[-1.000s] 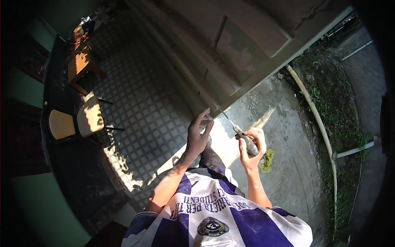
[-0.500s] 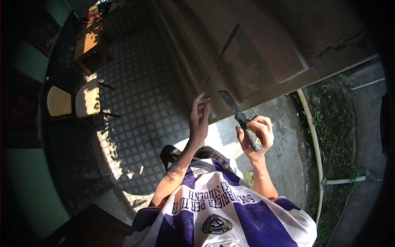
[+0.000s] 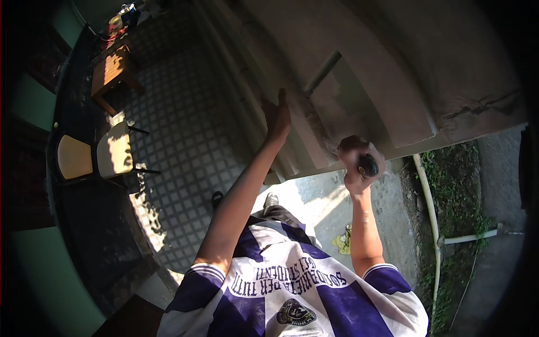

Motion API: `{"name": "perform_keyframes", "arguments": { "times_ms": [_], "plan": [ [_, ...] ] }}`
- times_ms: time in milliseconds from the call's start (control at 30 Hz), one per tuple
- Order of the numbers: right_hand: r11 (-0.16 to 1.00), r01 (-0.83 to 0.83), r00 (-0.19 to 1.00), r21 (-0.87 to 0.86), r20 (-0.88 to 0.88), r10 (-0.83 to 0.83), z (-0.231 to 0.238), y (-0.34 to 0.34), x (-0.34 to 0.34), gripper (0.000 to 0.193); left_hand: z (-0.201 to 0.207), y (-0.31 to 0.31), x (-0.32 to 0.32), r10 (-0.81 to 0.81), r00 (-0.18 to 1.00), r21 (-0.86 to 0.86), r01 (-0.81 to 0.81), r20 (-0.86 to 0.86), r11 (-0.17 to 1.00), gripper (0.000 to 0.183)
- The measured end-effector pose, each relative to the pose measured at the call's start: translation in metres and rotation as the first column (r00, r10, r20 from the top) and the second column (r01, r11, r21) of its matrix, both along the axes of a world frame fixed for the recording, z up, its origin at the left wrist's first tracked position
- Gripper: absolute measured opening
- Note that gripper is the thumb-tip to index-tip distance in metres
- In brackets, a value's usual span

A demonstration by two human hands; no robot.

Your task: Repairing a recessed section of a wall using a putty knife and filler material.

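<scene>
Two hands are raised at the upper centre of the frame; the left hand (image 3: 278, 119) lies flat, fingers together, against the weathered door (image 3: 387, 73), holding nothing; the right hand (image 3: 359, 164) is closed round the dark handle of a scraper (image 3: 368, 165), its blade hidden against the door just right of centre. The risk, as I judge it: the blade could slip off the flaking surface toward the bracing left hand, since the two are near; a hard push could also gouge the door.
</scene>
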State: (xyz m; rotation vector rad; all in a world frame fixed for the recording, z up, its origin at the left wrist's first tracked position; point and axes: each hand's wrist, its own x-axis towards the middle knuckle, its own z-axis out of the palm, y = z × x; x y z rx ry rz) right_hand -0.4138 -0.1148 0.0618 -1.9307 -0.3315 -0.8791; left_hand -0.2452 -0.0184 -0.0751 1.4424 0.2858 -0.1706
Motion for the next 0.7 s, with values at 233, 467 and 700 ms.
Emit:
{"name": "perform_keyframes", "arguments": {
  "times_ms": [233,467,700],
  "plan": [
    [0.996,-0.059,0.974,0.064,0.221,0.044,0.02,0.017,0.007,0.031,-0.004,-0.061,0.053,0.211,0.972,0.098,-0.201,-0.103,0.975,0.104],
    [0.974,0.133,0.978,-0.184,0.186,-0.098,0.018,0.03,0.013,0.024,0.01,-0.057,0.04,0.246,0.951,0.179,-0.279,0.187,0.944,0.082],
    [0.968,0.015,0.986,-0.252,0.162,0.027,0.015,0.047,0.018,0.027,0.024,-0.051,0.032,0.301,0.947,0.087,-0.311,0.113,0.946,0.079]
  ]
}}
